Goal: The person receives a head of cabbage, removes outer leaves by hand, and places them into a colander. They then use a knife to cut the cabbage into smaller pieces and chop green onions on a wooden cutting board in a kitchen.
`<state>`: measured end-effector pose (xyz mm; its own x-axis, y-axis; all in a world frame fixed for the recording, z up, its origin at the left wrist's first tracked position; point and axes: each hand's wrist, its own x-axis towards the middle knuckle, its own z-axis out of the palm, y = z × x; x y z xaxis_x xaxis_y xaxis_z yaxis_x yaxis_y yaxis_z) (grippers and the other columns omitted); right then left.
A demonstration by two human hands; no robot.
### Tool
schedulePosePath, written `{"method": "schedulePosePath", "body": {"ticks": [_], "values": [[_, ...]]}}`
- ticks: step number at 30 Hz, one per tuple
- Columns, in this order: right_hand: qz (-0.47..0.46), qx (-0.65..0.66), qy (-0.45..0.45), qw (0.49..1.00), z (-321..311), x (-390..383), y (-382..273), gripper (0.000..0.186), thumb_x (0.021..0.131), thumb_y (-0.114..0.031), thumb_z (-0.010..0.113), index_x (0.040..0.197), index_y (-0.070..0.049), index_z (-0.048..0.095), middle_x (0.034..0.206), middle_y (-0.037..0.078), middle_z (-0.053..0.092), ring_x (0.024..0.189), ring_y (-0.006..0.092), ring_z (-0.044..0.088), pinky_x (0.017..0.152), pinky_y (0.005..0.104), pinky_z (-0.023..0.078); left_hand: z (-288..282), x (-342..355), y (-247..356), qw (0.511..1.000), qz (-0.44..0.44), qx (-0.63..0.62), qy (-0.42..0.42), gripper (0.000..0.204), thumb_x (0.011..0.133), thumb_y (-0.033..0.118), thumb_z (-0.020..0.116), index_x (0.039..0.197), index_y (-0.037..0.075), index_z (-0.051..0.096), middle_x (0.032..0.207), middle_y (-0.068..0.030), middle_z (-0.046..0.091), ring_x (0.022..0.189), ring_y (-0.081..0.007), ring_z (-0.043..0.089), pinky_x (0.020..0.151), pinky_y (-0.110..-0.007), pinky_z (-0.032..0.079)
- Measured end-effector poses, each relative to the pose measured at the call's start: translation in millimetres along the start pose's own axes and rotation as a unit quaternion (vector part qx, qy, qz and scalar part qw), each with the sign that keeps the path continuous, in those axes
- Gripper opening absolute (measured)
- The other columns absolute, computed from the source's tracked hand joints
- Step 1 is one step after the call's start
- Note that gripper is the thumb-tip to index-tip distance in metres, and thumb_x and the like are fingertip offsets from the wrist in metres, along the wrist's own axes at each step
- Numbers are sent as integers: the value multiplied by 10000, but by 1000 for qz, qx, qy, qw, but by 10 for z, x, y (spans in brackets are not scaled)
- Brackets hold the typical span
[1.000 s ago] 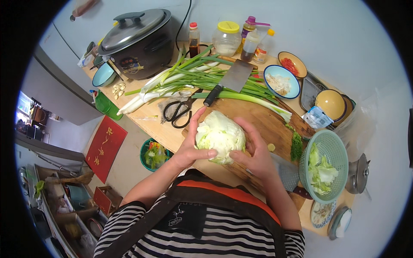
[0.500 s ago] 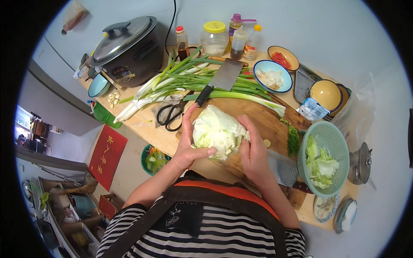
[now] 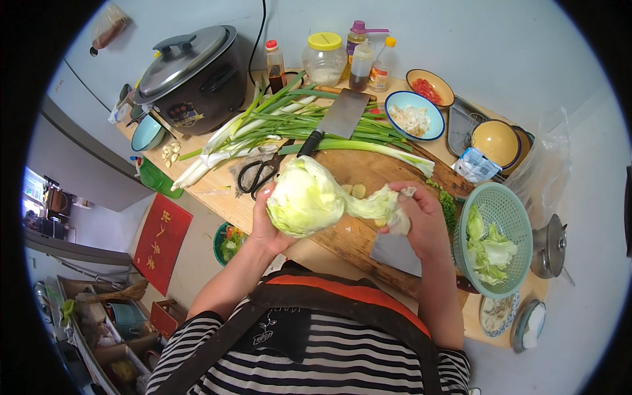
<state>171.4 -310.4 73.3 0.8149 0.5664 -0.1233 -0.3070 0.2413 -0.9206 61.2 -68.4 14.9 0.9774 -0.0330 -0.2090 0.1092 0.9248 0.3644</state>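
A pale green lettuce head point(image 3: 305, 195) rests in my left hand point(image 3: 266, 224), above the near left part of the wooden cutting board point(image 3: 368, 161). My right hand point(image 3: 424, 220) grips a leaf point(image 3: 375, 205) pulled out to the right from the head; whether it is still attached I cannot tell. A green colander point(image 3: 500, 204) with torn leaves point(image 3: 487, 253) stands just right of my right hand. Below the leaf lies a metal blade point(image 3: 388, 253), partly hidden.
Behind are black scissors point(image 3: 253, 176), a cleaver point(image 3: 343, 113), long green onions point(image 3: 263, 128), a dark cooker point(image 3: 187, 92), bottles point(image 3: 275, 72) and small bowls point(image 3: 415, 116). A red mat point(image 3: 161, 243) and green bucket point(image 3: 227, 242) are on the floor at left.
The lettuce head has moved left and tipped over in my left hand. My right hand has moved right, drawing a leaf outward from it.
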Motion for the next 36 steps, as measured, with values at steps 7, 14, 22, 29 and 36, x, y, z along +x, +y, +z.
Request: {"method": "schedulePosePath", "body": {"ticks": [7, 14, 22, 29, 36], "values": [[-9, 140, 103, 985, -216, 7, -20, 260, 927, -47, 403, 1157, -55, 525, 1008, 105, 608, 824, 194, 629, 569, 312, 544, -87, -3, 13, 991, -71, -109, -46, 762, 741, 594, 554, 1346, 144, 443, 1359, -151, 462, 1218, -372, 463, 983, -570, 389], [-123, 47, 234, 963, -244, 85, -223, 240, 929, -41, 417, 1150, -34, 511, 1018, 92, 577, 812, 172, 607, 584, 294, 524, -246, 75, 137, 964, -196, 109, -146, 778, 697, 290, 688, 1356, 18, 375, 1322, -190, 478, 1208, -315, 493, 1020, -443, 406], [-312, -23, 282, 907, -634, -328, -695, 290, 939, -61, 443, 1222, -12, 482, 1051, 103, 570, 934, 179, 565, 811, 312, 492, 328, 151, 220, 942, -128, 274, -149, 1029, 554, 224, 780, 1410, 0, 255, 1326, -165, 462, 1199, -292, 497, 1036, -377, 388], [-414, -58, 449, 790, -1038, -1019, -1052, 312, 934, -17, 428, 1244, 9, 451, 1123, 145, 550, 983, 216, 569, 800, 340, 505, 192, 281, 33, 976, -103, 144, -124, 766, 724, 250, 687, 1380, 43, 350, 1329, -147, 475, 1216, -294, 486, 1034, -426, 389], [-243, -401, 523, 712, -1970, -1283, -919, 372, 952, -154, 469, 1296, -14, 447, 1270, 201, 492, 1156, 303, 494, 946, 404, 414, 335, 342, -79, 990, -95, 32, -102, 696, 782, 339, 672, 1351, 57, 388, 1311, -153, 500, 1206, -306, 497, 1027, -462, 394]]}}
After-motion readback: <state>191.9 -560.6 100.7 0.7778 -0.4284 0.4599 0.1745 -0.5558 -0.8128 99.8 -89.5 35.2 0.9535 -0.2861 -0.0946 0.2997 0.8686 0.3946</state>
